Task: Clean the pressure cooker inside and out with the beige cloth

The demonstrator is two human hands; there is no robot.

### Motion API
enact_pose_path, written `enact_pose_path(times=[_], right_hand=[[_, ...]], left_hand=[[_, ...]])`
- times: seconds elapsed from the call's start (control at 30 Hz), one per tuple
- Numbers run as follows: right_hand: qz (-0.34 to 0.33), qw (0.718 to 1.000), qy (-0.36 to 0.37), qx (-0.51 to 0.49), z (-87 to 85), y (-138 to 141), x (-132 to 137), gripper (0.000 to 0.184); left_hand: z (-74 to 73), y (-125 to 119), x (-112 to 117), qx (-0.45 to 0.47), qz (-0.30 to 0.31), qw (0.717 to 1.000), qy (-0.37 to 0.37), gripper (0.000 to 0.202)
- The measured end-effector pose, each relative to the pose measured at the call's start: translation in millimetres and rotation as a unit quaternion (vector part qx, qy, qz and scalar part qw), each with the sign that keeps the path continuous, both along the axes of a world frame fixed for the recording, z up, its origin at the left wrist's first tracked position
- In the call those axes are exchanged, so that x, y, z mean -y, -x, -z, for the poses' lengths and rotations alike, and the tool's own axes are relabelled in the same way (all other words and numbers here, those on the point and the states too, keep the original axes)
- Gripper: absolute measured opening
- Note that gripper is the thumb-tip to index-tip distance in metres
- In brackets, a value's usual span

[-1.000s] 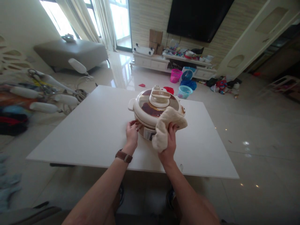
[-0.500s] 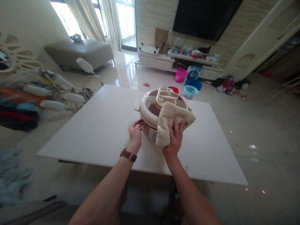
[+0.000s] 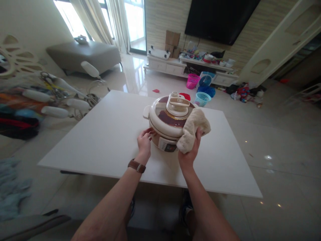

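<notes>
A cream-and-brown electric cooker (image 3: 160, 129) with a domed, partly see-through lid stands on the white table (image 3: 105, 140). Its front bears a dark control panel with a pale label. At the cooker's lower left side, my left hand (image 3: 144, 142) has curled fingers against the body, bracing it; the fingertips are partly hidden. Bunched in my right hand (image 3: 191, 155) is a beige plush cloth (image 3: 194, 129), pressed to the cooker's right side and hiding that part of it. The fingers of this hand are closed on the cloth.
Lamp arms with white shades (image 3: 57, 112) stand left of the table. Beyond its far edge, a light-blue basket (image 3: 203, 99) and a pink basket (image 3: 193, 82) are on the floor. A cluttered TV cabinet (image 3: 173, 69) lines the wall; a grey bench (image 3: 85, 55) is at the far left.
My right hand has moved the cloth rightward around the cooker's side, uncovering the control panel and more of the lid. My left hand has stayed at the lower left side.
</notes>
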State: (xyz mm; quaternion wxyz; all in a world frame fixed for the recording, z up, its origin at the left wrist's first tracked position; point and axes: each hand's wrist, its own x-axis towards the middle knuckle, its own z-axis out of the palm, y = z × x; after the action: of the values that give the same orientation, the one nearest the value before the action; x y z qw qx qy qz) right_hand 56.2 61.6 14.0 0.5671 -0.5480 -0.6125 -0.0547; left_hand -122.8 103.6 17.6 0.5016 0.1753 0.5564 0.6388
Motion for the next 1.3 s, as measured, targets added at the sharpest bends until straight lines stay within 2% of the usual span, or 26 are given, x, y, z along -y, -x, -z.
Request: enact_pose_path(times=[0.1,0.2,0.3,0.4,0.53,0.7,0.83,1.07,1.17,1.3], right_hand=[[-0.016,0.995,0.008,0.098,-3.2,12.6,11.6,0.061],[-0.042,0.975,0.021,0.216,-9.2,22.2,19.7,0.054],[-0.054,0.962,0.037,0.264,-15.1,22.1,20.6,0.052],[-0.042,0.972,0.038,0.229,-17.6,10.9,15.7,0.054],[-0.011,0.995,0.022,0.100,-15.4,-10.4,2.6,0.058],[0.003,1.000,0.002,0.018,-22.1,-28.9,-23.4,0.057],[0.008,0.998,0.015,0.055,-39.7,-25.5,-33.7,0.060],[-0.053,0.963,0.098,0.246,-68.3,18.5,-16.2,0.066],[-0.060,0.964,0.095,0.241,-66.5,10.6,-17.8,0.065],[-0.030,0.990,0.035,0.134,-49.8,-18.5,-25.2,0.059]], left_hand=[[4.2,-3.0,-1.2,-0.002,-0.013,1.000,-0.011,0.033],[9.4,-3.9,-2.3,0.012,-0.013,1.000,-0.025,0.032],[12.2,-2.7,-2.9,0.013,-0.013,0.999,-0.028,0.032],[12.1,-3.5,-1.8,-0.008,-0.020,0.999,-0.024,0.035],[12.0,-9.3,1.5,-0.021,-0.016,0.999,-0.027,0.038],[13.8,-12.2,1.9,-0.035,-0.019,0.999,-0.029,0.034],[16.1,-12.6,-0.7,-0.029,-0.034,0.999,-0.028,0.034],[19.2,-16.2,-7.1,-0.017,-0.067,0.997,-0.027,0.036],[15.1,-18.2,-6.2,-0.007,-0.069,0.997,-0.030,0.035],[9.0,-20.4,-1.4,0.010,-0.048,0.998,-0.050,0.031]])
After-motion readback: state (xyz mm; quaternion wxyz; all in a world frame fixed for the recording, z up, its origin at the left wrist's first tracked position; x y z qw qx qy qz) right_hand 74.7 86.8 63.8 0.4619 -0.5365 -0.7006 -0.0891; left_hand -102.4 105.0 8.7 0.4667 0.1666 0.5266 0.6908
